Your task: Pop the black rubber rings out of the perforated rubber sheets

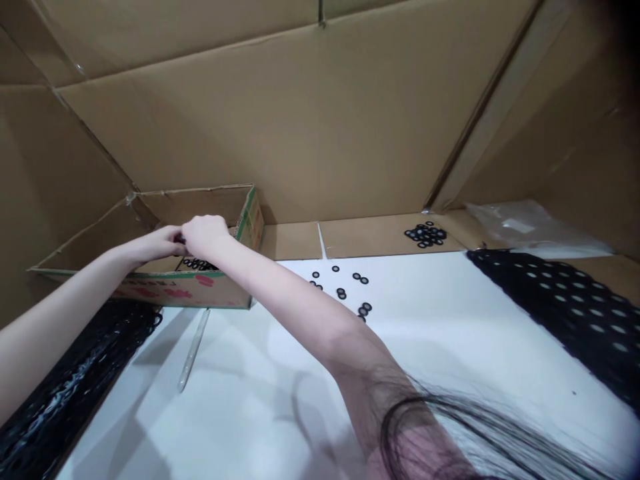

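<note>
Over the front of an open cardboard box (175, 288) at the left, my two hands meet. My left hand (159, 245) is closed, its fingertips pinched against a small dark thing (179, 238) that shows between the hands. My right hand (204, 233) is curled into a fist right beside it, knuckles up; whatever its fingers hold is hidden. Just below the hands, inside the box, lie several black rings (199, 265), partly covered by the box's front wall.
Loose black rings (341, 293) lie on the white table (280, 400), with a heap of rings (426, 235) farther back. A clear rod (194, 350) lies before the box. Black sheet with holes (565, 307) is at right, a shiny black pile (75, 380) at left, and a plastic bag (530, 223) behind.
</note>
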`<state>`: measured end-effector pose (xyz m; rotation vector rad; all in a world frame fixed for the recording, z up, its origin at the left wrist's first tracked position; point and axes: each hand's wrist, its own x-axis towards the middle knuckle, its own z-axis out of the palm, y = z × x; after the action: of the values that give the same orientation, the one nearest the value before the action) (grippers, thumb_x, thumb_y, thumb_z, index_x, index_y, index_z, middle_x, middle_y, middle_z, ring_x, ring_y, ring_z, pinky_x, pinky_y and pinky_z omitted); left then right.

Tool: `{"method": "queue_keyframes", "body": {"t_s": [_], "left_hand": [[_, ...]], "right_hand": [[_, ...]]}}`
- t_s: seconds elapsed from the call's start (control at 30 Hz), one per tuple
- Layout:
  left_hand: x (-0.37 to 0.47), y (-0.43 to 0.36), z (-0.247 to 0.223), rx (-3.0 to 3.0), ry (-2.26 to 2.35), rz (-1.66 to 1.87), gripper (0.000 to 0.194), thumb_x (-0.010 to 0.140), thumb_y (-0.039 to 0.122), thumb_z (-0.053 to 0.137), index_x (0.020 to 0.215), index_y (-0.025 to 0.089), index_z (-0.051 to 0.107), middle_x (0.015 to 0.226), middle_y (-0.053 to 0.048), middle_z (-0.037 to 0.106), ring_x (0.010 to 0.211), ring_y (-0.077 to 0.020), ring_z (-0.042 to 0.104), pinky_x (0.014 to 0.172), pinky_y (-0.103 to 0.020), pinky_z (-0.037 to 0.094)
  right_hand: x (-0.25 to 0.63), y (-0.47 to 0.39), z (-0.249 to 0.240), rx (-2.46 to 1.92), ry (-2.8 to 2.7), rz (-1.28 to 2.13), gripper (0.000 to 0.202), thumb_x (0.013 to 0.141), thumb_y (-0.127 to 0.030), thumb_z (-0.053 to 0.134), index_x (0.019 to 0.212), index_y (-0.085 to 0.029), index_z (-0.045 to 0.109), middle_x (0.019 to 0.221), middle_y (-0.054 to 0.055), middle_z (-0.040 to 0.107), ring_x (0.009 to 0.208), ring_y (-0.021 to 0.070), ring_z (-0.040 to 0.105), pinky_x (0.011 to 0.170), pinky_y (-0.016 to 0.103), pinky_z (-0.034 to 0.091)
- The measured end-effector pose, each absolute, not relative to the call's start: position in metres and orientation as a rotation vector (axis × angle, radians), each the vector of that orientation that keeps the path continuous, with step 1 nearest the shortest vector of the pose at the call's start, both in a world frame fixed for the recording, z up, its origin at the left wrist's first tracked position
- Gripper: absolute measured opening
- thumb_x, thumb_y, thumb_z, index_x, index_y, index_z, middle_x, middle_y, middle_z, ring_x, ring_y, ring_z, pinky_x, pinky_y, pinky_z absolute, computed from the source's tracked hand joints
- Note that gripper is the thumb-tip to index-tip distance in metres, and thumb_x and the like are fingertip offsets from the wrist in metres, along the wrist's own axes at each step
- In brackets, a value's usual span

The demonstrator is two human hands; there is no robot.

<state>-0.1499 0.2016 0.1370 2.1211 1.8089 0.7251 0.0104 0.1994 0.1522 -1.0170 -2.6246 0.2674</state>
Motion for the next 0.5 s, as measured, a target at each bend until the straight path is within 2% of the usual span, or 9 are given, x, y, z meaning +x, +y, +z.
{"method": "queue_keyframes", "body": {"t_s": [0.1,0.2,0.37,0.43,0.5], "left_hand": [[-0.158,0.205,0.142,2.035,1.616,0.242,0.050,0.048,0.045,0.079,0.080,0.009,0.063,0.069,0.003,0.067,0.066,-0.0115,0.057,0.066,-0.023,0.050],[-0.157,0.201,0.149,2.206,1.858,0.097,0.051,0.047,0.032,0.077,0.091,0.010,0.067,0.069,0.004,0.067,0.059,-0.0101,0.052,0.058,-0.017,0.042],[-0.150,0.186,0.168,2.408,2.061,0.003,0.053,0.060,0.017,0.050,0.111,0.012,0.064,0.086,0.002,0.071,0.077,-0.0133,0.059,0.069,-0.015,0.038],[-0.149,0.181,0.173,2.394,2.079,-0.017,0.056,0.063,0.017,0.045,0.116,0.012,0.062,0.080,0.002,0.071,0.077,-0.0138,0.060,0.070,-0.016,0.038],[-0.151,0.176,0.176,2.378,2.072,-0.024,0.052,0.068,0.022,0.044,0.117,0.012,0.060,0.068,0.004,0.069,0.068,-0.0128,0.058,0.067,-0.016,0.038]], "right_hand": [[0.013,0.198,0.149,-1.136,-2.736,0.245,0.035,0.084,-0.032,0.059,0.112,-0.012,0.066,0.125,0.019,0.062,0.120,0.0341,0.053,0.093,0.050,0.044],[0.011,0.197,0.148,-1.156,-2.780,0.201,0.044,0.085,-0.042,0.055,0.117,-0.013,0.064,0.132,0.019,0.056,0.129,0.0372,0.041,0.101,0.058,0.032],[0.008,0.196,0.149,-1.101,-2.657,0.374,0.058,0.090,-0.052,0.038,0.127,-0.012,0.058,0.141,0.020,0.046,0.134,0.0396,0.030,0.106,0.062,0.021],[0.007,0.197,0.150,-1.097,-2.584,0.487,0.058,0.090,-0.051,0.036,0.128,-0.012,0.057,0.142,0.020,0.044,0.135,0.0401,0.029,0.106,0.063,0.020],[0.006,0.198,0.150,-1.107,-2.502,0.598,0.054,0.091,-0.048,0.034,0.125,-0.013,0.058,0.141,0.020,0.046,0.133,0.0397,0.031,0.104,0.063,0.024]]}}
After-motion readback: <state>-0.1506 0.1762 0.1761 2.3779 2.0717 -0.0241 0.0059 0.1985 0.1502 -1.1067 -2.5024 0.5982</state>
